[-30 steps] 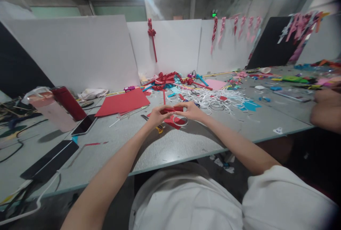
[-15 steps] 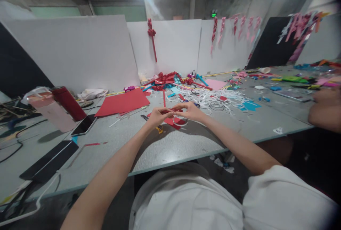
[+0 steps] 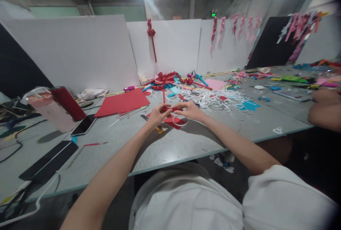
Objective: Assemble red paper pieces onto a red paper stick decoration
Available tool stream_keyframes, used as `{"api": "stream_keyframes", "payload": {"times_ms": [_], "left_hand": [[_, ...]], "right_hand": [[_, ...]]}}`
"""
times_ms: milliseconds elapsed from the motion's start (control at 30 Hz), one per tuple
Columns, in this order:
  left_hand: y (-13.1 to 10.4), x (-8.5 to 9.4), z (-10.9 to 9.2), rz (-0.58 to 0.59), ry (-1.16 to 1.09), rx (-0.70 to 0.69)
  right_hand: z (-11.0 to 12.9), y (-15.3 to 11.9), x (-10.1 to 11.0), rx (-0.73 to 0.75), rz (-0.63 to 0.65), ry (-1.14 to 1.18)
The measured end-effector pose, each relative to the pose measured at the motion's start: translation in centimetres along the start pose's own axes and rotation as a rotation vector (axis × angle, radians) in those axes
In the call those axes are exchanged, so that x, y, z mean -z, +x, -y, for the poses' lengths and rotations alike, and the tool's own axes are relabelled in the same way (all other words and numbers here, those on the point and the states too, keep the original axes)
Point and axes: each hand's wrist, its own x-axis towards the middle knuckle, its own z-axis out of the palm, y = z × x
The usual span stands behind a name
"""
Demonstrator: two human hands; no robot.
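Note:
My left hand (image 3: 159,113) and my right hand (image 3: 190,111) meet over the table, fingertips pinching a small red paper piece (image 3: 174,108) between them. It looks folded or rolled; the fingers cover part of it. A pale ring (image 3: 180,124), like a roll of tape, is just below the right fingers. Beneath the hands lies a red paper sheet (image 3: 174,124). A utility knife with a yellow end (image 3: 160,129) rests by my left wrist, partly behind it.
Red paper sheets (image 3: 124,101) lie left of the hands, beyond them a heap of white paper strips (image 3: 213,98). A red bottle (image 3: 68,103), a pink bottle (image 3: 53,111), a phone (image 3: 84,124) and a black box (image 3: 49,160) stand or lie at left. Another person's hand (image 3: 326,109) is at right.
The fingers have shifted slightly around the red paper piece, and more of it shows between the fingertips. The arms and the things on the table have stayed in place.

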Motion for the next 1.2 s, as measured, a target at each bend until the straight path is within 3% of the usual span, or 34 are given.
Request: {"api": "stream_keyframes", "payload": {"times_ms": [600,1200], "left_hand": [[0.1,0.0,0.2,-0.026,-0.020,0.020],[0.0,-0.1,0.2,-0.032,-0.006,0.039]], "right_hand": [[-1.2,0.2,-0.2,-0.039,-0.019,0.014],[-0.9,0.2,0.0,-0.017,0.015,0.023]]}}
